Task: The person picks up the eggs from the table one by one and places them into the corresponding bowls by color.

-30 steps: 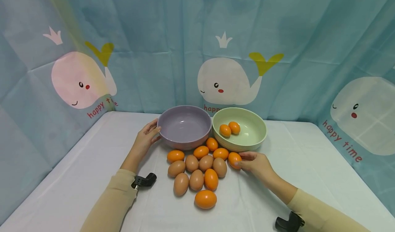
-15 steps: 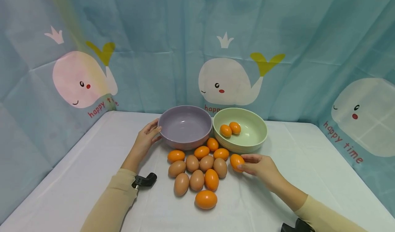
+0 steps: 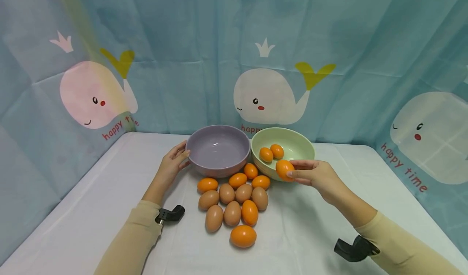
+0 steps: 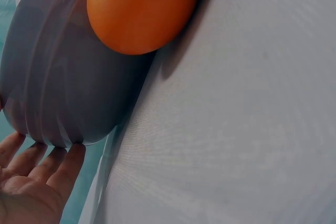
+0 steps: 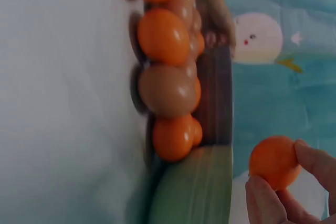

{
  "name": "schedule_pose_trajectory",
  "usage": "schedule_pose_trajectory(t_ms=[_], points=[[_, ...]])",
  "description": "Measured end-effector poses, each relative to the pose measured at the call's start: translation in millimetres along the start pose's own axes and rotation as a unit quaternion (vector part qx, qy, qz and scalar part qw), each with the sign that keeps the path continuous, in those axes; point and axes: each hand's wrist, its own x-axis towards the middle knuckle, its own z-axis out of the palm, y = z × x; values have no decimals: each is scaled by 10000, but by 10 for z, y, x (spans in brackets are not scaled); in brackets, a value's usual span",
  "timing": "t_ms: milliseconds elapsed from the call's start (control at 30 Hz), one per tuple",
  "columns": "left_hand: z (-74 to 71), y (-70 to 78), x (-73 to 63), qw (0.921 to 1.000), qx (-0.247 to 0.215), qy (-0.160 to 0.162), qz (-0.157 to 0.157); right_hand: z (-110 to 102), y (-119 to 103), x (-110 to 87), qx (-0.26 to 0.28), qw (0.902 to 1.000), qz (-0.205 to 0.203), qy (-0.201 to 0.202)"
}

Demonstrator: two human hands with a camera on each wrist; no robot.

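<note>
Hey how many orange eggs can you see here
9: one orange egg held in the right hand, two inside the green bowl, and six on the table, four close to the bowls and two nearer the camera. The bowls could hide more.

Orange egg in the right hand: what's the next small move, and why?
Probably ease the orange egg forward over the green bowl: the right hand pinches it, lifted, near the bowl's front, and two orange eggs lie inside.
</note>
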Motion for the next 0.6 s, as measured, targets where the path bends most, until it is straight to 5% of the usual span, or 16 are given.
schedule_pose_trajectory(t_ms=[267, 600], points=[[-7, -12, -4, 10000, 44, -8, 36, -120, -46, 297, 153, 9998, 6, -130], [3, -8, 0, 10000, 14, -10, 72, -135, -2, 659, -270, 9996, 72, -57]])
